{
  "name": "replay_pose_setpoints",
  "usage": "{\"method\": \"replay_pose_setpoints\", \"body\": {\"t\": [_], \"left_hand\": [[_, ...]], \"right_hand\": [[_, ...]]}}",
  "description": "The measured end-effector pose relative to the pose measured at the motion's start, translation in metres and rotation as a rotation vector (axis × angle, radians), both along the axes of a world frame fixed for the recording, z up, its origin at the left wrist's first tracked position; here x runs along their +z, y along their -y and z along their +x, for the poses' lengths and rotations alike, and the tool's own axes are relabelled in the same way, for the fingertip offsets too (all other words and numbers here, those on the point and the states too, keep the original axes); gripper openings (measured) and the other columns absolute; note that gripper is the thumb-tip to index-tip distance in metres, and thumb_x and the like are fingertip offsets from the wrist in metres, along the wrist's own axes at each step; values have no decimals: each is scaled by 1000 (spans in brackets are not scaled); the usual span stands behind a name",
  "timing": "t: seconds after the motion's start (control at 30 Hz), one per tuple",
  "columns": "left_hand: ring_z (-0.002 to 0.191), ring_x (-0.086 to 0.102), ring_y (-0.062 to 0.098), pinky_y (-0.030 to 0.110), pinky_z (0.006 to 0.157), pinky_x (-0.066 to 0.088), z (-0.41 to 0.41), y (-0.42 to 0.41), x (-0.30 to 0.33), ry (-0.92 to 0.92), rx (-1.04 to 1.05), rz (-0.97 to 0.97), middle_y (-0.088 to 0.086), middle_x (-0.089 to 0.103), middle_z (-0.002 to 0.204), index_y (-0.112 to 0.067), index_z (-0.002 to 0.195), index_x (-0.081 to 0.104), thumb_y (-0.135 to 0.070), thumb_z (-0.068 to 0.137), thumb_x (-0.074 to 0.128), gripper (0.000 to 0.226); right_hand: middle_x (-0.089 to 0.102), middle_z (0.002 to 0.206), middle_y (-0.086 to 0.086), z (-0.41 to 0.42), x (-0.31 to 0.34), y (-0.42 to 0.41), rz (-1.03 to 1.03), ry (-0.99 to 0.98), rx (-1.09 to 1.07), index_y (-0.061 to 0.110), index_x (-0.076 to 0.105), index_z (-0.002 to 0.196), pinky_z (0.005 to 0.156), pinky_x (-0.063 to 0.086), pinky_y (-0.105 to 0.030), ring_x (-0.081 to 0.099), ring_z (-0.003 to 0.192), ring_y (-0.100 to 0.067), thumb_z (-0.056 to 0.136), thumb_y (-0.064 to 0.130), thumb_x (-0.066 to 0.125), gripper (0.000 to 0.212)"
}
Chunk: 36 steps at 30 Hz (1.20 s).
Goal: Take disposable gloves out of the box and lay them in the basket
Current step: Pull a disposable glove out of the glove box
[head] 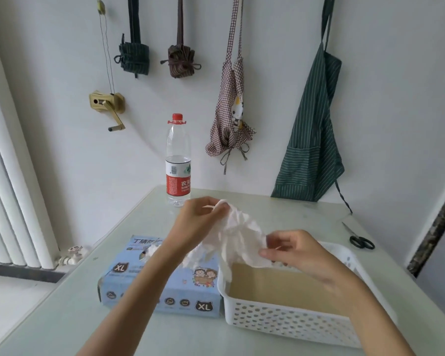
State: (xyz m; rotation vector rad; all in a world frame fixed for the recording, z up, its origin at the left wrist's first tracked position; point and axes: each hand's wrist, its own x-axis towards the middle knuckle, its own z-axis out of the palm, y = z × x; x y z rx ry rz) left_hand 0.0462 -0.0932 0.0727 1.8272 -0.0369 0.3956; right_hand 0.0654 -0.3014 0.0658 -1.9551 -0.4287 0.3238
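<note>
- Gloves (pixel 238 235), white and crumpled, hang in the air between both hands, above the near edge of the box and the left rim of the basket.
- Left hand (pixel 199 219) pinches the upper end of the bunch.
- Right hand (pixel 290 249) pinches the lower right end, over the basket (pixel 280 319).
- Box (pixel 149 281), blue, lies on the table (pixel 49 317), touching the basket's left side.
- Water bottle (pixel 178 163) stands behind; scissors (pixel 359 238) lie far right.
</note>
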Motion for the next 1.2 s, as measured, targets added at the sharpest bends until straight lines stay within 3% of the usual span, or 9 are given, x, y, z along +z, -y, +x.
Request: {"method": "replay_pose_setpoints", "body": {"t": [0.2,0.4,0.53,0.6,0.7,0.9,1.0,1.07,1.2], "left_hand": [[78,59,19,32,76,46,17,14,-38,-164,-76,9,10,65,81,0,90,68,-26,96,53,31],[91,60,-5,6,69,46,31,41,-44,39,19,95,-21,65,98,-27,94,67,-10,86,60,20],[93,56,-7,19,82,49,27,54,-38,-82,-294,510,-23,59,100,-34,101,55,-45,68,79,42],[90,58,-6,24,83,50,31,62,-42,-70,-259,625,-24,59,96,-32,102,53,-47,70,77,42],[86,63,3,33,83,52,41,67,-41,39,-122,602,-20,63,91,-28,95,58,-28,84,65,14],[80,69,7,41,81,55,49,44,-44,-2,-241,368,-10,70,92,-27,90,61,-14,90,60,13],[83,67,7,39,83,54,52,40,-48,-7,-247,403,-11,70,93,-25,93,63,-23,93,57,6],[94,63,6,35,89,51,53,42,-51,19,-209,493,-14,67,101,-25,100,65,-25,96,52,14],[96,57,5,28,88,46,54,51,-56,85,-166,589,-15,63,100,-27,104,65,-20,99,45,22]], "right_hand": [[73,88,11,4,-17,31,233,71,-217,23,69,93,75,49,-11,65,86,4,89,23,64,7],[71,74,10,16,-17,28,21,289,-276,26,72,83,60,47,-11,64,69,2,86,19,67,9],[63,58,17,20,-18,32,-52,375,-305,25,75,83,45,39,-10,56,54,2,85,19,66,11],[64,61,20,21,-17,33,-64,393,-327,27,74,83,46,40,-10,58,59,3,86,21,65,11],[67,65,14,24,-14,35,-56,400,-352,31,74,80,50,45,-15,60,60,0,84,21,67,12],[73,74,15,30,-17,61,-139,256,-348,32,76,76,64,47,-13,66,73,3,77,30,76,2],[73,86,17,31,-16,65,32,160,-293,25,74,85,74,41,-15,65,83,7,84,33,66,11],[71,83,5,35,-19,58,206,132,-317,18,70,89,77,42,-19,65,78,-11,91,31,58,18],[51,66,3,40,-26,40,266,534,-621,14,58,83,59,38,-15,44,59,-6,98,27,48,22]]}}
